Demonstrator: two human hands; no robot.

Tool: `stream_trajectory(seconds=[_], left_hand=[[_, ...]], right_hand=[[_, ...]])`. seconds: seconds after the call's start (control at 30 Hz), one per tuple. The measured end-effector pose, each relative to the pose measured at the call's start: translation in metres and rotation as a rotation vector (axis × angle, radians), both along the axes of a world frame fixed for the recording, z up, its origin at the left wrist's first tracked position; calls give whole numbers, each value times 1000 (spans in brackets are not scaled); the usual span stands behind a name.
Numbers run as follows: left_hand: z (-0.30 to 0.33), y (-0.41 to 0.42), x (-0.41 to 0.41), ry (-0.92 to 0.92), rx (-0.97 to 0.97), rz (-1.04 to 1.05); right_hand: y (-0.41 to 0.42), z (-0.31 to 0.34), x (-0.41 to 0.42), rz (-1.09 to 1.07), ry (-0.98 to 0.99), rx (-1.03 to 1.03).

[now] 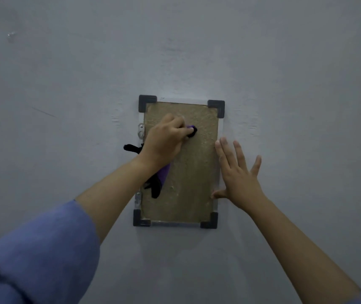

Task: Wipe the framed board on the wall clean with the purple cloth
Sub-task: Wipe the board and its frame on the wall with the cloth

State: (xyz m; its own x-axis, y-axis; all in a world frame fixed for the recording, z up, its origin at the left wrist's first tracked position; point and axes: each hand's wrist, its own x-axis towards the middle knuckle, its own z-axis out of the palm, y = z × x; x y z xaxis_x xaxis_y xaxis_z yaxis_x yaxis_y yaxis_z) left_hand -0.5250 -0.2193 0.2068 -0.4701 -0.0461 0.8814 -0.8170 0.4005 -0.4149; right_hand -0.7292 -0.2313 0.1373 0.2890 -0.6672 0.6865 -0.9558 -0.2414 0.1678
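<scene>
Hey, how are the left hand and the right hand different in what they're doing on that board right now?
The left hand is closed around the purple cloth; the right hand is open and holds nothing. The left hand presses on the upper part of the framed board, while the right hand lies flat along its right edge, fingers spread, partly on the wall. A blue sleeve shows on the left arm; the right forearm is bare. Both touch the board.

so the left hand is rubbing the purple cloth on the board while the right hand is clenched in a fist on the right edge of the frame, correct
Not quite. In the head view the right hand is not a fist: it lies open and flat, fingers spread, against the right edge of the framed board and the wall beside it. The rest holds: the left hand grips the purple cloth and presses it on the board.
</scene>
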Motion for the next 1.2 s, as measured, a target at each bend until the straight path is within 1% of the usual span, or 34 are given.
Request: stream_trajectory(seconds=[0.03, 0.07, 0.17, 0.2, 0.23, 0.27, 0.3, 0.37, 0.4, 0.43, 0.47, 0.57, 0.6, 0.63, 0.7, 0.73, 0.77, 0.8, 0.83, 0.87, 0.93, 0.97, 1.0, 1.03, 1.1, 1.13, 1.2], left_hand=[[2, 0, 2, -5, 9, 8], [7, 0, 5, 38, -11, 15], [18, -3, 2, 355, -85, -4], [17, -3, -2, 410, -96, -3], [15, -4, -7, 408, -104, 0], [11, -6, -9, 350, -104, 5], [9, -6, -8, 247, -83, 9], [13, -2, 3, -16, -51, 49], [19, 0, 10, -120, -64, 90], [26, 3, 17, -172, -91, 142], [32, 3, 21, -137, -121, 181], [34, 2, 20, 226, -135, 180], [30, 1, 14, 255, -119, 150], [24, 0, 8, 197, -89, 118], [12, -2, 1, -74, -49, 95], [9, -3, 2, -178, -40, 97], [10, -4, 3, -213, -39, 94], [12, -4, 5, -186, -47, 85], [15, -5, 7, -115, -63, 80], [17, -5, 7, 1, -83, 73], [20, -5, 8, 295, -120, 39], [21, -4, 10, 408, -110, 20], [20, -4, 11, 475, -90, 9], [17, -3, 12, 497, -79, 12], [4, -2, 16, 441, -76, 20], [-3, 0, 18, 377, -58, 14], [-16, 6, 25, 210, 38, -8]], right_hand=[[-1, 0, 0, -5, 4, 0], [-1, 0, 0, -7, 6, 4], [-1, 0, 1, -10, -1, 16], [-1, 0, 1, -11, -3, 20], [-1, 0, 1, -11, -3, 23], [-1, 0, 2, -11, -5, 27], [-1, 1, 2, -11, -7, 31], [0, 0, 1, -10, -6, 33], [0, 0, 1, -9, -8, 32], [0, 0, 1, -7, -9, 32], [0, 0, 1, -4, -9, 30], [-1, -1, 2, -7, -10, 27], [-1, -1, 2, -10, -11, 28], [-1, -1, 2, -11, -11, 29], [-2, 0, 2, -8, -15, 34], [-2, 0, 2, -8, -17, 35], [-2, -1, 1, -9, -17, 34], [-3, -1, 1, -9, -17, 34], [-3, -1, 1, -7, -17, 33], [-3, -2, 1, -6, -18, 32], [-3, -2, 0, -6, -17, 31], [-3, -2, 0, -5, -18, 27], [-3, -2, 0, -4, -17, 24], [-2, -2, 0, -3, -18, 25], [-2, -3, 1, -4, -20, 22], [-2, -3, 1, -5, -21, 18], [-2, -3, 2, -7, -26, 17]])
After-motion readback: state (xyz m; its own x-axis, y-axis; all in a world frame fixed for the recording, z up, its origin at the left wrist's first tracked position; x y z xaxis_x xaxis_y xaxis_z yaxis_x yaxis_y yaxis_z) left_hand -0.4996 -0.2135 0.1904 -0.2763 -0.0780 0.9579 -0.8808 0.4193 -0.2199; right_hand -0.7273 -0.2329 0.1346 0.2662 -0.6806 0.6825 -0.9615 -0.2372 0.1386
